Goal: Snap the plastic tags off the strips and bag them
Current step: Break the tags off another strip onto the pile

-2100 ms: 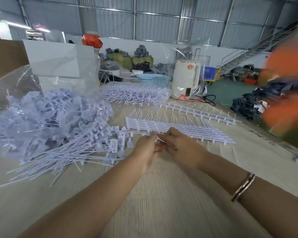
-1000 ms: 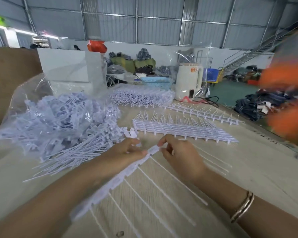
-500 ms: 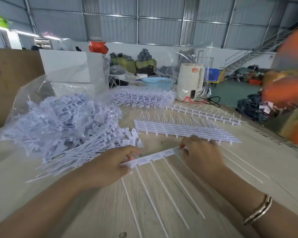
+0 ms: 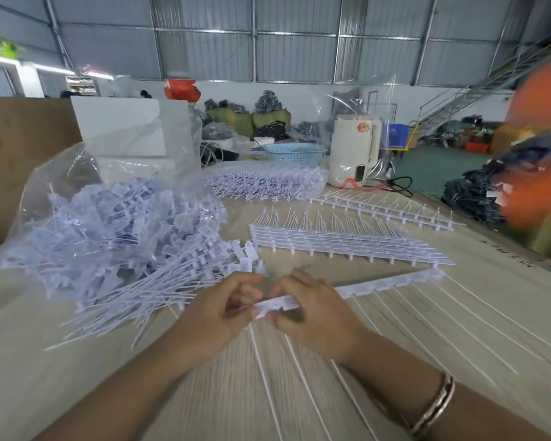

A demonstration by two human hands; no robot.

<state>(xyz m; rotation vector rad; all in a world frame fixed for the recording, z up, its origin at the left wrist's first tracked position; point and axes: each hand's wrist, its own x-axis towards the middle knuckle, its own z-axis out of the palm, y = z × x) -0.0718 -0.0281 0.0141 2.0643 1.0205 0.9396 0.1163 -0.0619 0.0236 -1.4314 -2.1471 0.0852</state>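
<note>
Both hands hold one white plastic tag strip (image 4: 392, 284) that runs right and away, its thin tails trailing toward me over the table. My left hand (image 4: 218, 308) pinches the strip's left end. My right hand (image 4: 312, 310) grips the strip just beside it. A pile of loose snapped tags (image 4: 159, 291) lies to the left, spilling from a clear plastic bag (image 4: 109, 224) full of tags. A stack of uncut strips (image 4: 347, 243) lies just beyond my hands.
More strips (image 4: 385, 206) lie farther right, and a bagged bundle of strips (image 4: 264, 183) sits behind. A white kettle-like appliance (image 4: 353, 151), a blue basket (image 4: 295, 154) and a white box (image 4: 124, 128) stand at the back. A blurred orange shape (image 4: 541, 160) is at the right edge.
My right hand slid left along the strip to meet the left hand at its left end. The strip now stretches out to the right instead of lying between the hands.
</note>
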